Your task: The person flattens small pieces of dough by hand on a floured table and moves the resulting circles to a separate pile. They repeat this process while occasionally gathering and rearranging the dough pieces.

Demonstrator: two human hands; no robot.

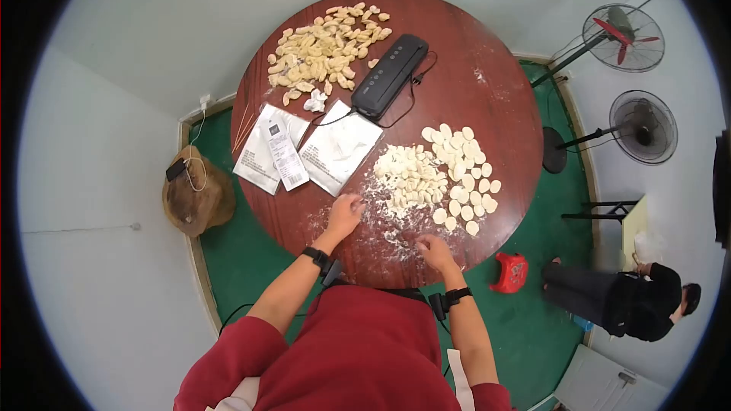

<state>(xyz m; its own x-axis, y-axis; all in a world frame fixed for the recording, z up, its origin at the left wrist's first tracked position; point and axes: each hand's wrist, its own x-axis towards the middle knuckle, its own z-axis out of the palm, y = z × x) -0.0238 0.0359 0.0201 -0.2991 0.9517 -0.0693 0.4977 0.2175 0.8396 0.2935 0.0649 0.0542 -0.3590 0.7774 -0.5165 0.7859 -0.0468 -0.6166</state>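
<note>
My left hand (345, 215) is just above the floured near part of the round table, left of the dough pieces. Its fingers are loosely bent and a little apart, and nothing shows in them. To the right, my right hand (436, 251) hovers near the table's front edge with curved fingers, also holding nothing that I can see. White flour (394, 237) is scattered between the two hands. Beyond them lies a heap of small floured dough pieces (411, 179). Flattened round dough discs (466, 183) spread along its right side, some overlapping.
Shaped dumplings (320, 53) cover the far left of the table (464, 53). A black vacuum sealer (391, 76) with a cord lies near silver packets (340, 144) and a label (285, 154). A red stool (510, 272), standing fans (642, 128) and a person (647, 301) are on the right.
</note>
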